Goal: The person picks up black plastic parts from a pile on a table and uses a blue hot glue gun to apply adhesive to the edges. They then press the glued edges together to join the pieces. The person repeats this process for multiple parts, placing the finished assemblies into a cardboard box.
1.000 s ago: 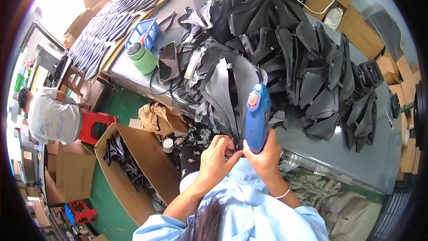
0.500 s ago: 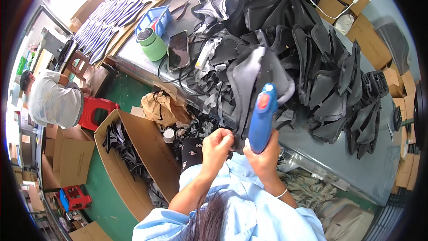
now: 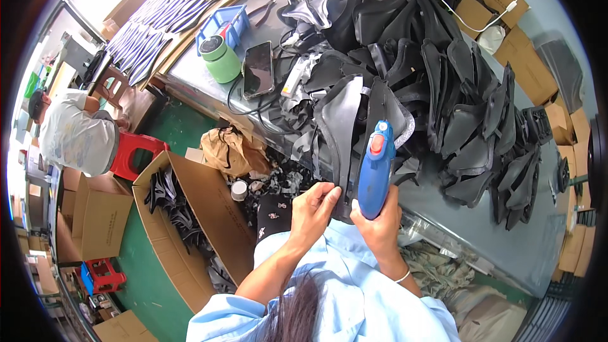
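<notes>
My left hand [image 3: 313, 214] is closed, thumb and fingers pinching the near end of a black moulded padded piece [image 3: 339, 117] that stands up in front of me. Wrapped in my right hand [image 3: 380, 231] is a blue handheld power tool [image 3: 373, 180] with an orange-red button. The tool's front end points away from me, over the black piece, and its tip is hidden behind its own body. A paler grey edge runs along the piece's right side. Behind it on the metal table [image 3: 443, 190] lies a big heap of similar black pieces [image 3: 468, 120].
On the table's left are a green jar [image 3: 220, 60], a phone [image 3: 258, 69] and a blue basket [image 3: 237, 20]. Below left, an open cardboard box [image 3: 212, 215] holds black pieces, beside dark scraps [image 3: 278, 180] and a brown bag [image 3: 231, 152]. Another person [image 3: 79, 130] sits by a red stool [image 3: 136, 152].
The black piece has tilted slightly and settled lower. The tool in my right hand has shifted slightly right, and my left hand has moved a little to the right along the near end.
</notes>
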Demonstrator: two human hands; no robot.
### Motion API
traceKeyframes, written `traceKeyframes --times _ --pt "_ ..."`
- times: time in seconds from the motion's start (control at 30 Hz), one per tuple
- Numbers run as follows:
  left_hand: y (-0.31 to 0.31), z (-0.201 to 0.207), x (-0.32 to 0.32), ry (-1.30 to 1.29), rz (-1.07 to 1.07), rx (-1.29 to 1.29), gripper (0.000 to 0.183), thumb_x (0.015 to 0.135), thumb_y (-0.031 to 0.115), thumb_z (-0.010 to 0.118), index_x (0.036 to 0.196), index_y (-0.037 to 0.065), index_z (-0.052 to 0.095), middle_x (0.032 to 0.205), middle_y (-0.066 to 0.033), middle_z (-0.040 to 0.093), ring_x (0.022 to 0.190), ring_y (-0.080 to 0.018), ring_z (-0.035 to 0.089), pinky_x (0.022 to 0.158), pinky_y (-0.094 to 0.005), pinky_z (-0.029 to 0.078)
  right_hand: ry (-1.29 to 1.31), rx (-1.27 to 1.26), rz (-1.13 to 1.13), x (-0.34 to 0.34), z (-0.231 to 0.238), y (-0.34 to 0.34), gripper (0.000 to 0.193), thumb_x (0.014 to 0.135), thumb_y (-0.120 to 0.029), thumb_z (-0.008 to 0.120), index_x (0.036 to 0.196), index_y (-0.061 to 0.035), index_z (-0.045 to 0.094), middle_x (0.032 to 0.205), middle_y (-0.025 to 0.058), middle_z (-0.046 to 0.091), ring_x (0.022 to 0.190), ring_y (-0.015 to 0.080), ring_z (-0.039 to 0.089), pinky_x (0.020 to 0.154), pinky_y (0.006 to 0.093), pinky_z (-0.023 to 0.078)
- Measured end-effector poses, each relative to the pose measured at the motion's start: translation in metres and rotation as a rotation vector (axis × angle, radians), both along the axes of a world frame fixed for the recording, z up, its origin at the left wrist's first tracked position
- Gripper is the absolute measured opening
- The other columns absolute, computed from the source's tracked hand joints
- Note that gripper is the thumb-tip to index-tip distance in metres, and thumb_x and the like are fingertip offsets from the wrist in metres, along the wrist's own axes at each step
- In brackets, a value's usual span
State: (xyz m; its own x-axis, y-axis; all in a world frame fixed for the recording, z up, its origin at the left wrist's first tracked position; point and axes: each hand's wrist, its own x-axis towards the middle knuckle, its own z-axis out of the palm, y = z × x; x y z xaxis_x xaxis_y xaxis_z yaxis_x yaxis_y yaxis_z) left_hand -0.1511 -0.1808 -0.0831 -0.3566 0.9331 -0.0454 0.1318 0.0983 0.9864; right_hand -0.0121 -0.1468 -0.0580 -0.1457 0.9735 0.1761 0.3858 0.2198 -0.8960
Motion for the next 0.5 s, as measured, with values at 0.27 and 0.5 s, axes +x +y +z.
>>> traceKeyframes --times 0.27,0.5 --pt "0.001 -0.012 -0.013 -0.849 -0.165 0.042 0.036 0.096 0.033 0.049 0.109 0.0 0.056 0.098 -0.0081 0.063 0.087 -0.0157 0.061 0.076 -0.0302 0.05 0.036 -0.032 0.145 0.013 0.01 0.002 0.041 0.067 -0.011 0.073 0.098 -0.0012 0.047 0.076 0.0119 0.059 0.066 0.0231 0.061 0.063 0.0347 0.048" --pt "0.022 0.04 -0.057 -1.272 -0.138 0.186 0.054 0.096 0.045 0.039 0.128 0.003 0.042 0.111 -0.0167 0.057 0.094 -0.0265 0.058 0.085 -0.0403 0.048 -0.092 -0.116 0.299 0.026 0.008 -0.008 0.043 0.066 -0.015 0.074 0.097 -0.0009 0.048 0.077 0.0169 0.061 0.069 0.0299 0.064 0.064 0.0381 0.048"
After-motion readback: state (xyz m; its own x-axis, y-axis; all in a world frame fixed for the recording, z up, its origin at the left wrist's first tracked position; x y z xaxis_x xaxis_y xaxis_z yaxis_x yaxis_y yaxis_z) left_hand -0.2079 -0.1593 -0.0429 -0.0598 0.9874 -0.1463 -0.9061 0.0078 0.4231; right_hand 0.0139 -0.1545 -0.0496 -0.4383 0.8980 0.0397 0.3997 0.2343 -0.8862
